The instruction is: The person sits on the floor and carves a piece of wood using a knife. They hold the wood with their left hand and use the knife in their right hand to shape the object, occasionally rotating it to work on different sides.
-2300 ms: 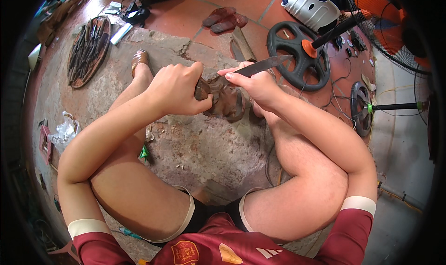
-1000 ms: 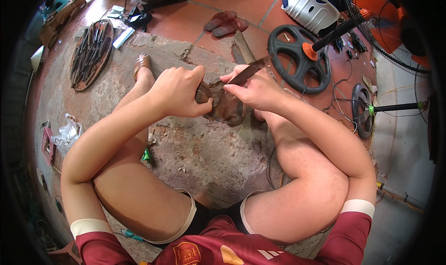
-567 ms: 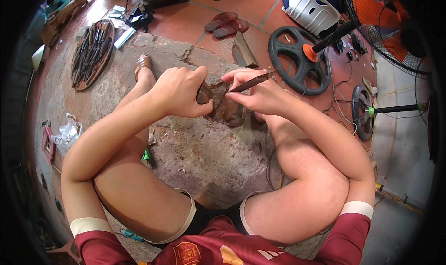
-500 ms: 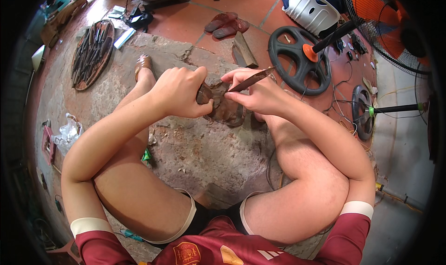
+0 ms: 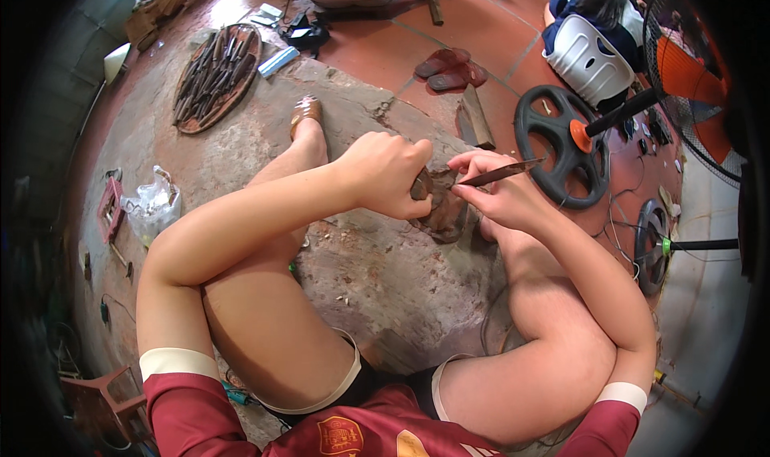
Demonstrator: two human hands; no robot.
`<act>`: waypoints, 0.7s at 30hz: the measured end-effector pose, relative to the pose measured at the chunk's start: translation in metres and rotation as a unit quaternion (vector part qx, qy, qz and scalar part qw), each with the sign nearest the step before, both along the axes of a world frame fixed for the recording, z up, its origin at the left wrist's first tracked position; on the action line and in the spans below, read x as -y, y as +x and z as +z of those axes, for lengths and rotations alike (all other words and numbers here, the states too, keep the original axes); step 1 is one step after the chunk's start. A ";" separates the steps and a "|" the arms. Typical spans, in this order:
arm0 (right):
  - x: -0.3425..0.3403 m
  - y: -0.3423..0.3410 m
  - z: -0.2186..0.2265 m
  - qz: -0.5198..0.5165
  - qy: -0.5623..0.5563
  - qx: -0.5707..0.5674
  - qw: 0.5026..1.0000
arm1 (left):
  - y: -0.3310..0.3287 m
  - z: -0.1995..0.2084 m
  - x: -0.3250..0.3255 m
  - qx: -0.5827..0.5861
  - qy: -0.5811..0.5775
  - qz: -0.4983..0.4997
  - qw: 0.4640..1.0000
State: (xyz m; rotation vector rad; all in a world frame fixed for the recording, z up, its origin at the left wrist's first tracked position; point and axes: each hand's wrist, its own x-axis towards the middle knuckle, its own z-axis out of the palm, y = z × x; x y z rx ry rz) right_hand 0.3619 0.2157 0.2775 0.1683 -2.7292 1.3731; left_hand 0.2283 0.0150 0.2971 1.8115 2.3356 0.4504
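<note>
My left hand (image 5: 387, 175) is closed in a fist, wrapped round a dark rounded piece (image 5: 420, 186) whose kind I cannot make out. Just right of it, my right hand (image 5: 501, 188) pinches a dark knife blade (image 5: 505, 171) between thumb and fingers. The blade's tip points right and slightly up. Both hands are over a low brown block (image 5: 446, 215) set on the stone floor between my feet; the hands hide part of its top.
Beyond the left foot, a round tray (image 5: 186, 127) holds several dark blades. At right are a fan base (image 5: 525, 128) with cables and an orange fan (image 5: 682, 68). Red slippers (image 5: 451, 69) and a wooden bar (image 5: 477, 119) lie ahead; a plastic bag (image 5: 154, 204) is at left.
The whole view has shifted, so the scene sits farther right and lower. Both hands keep their holds, the blade still in the right hand, over the block.
</note>
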 end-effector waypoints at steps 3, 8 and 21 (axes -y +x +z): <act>0.002 0.001 0.005 -0.004 0.026 -0.019 0.999 | 0.000 0.001 -0.001 0.002 -0.008 0.004 1.000; 0.004 -0.002 -0.001 -0.018 0.032 -0.026 0.999 | -0.003 0.003 -0.002 0.008 -0.022 0.016 1.000; -0.002 -0.005 -0.016 -0.059 -0.056 0.055 0.995 | -0.007 0.003 -0.001 0.007 -0.023 0.022 0.999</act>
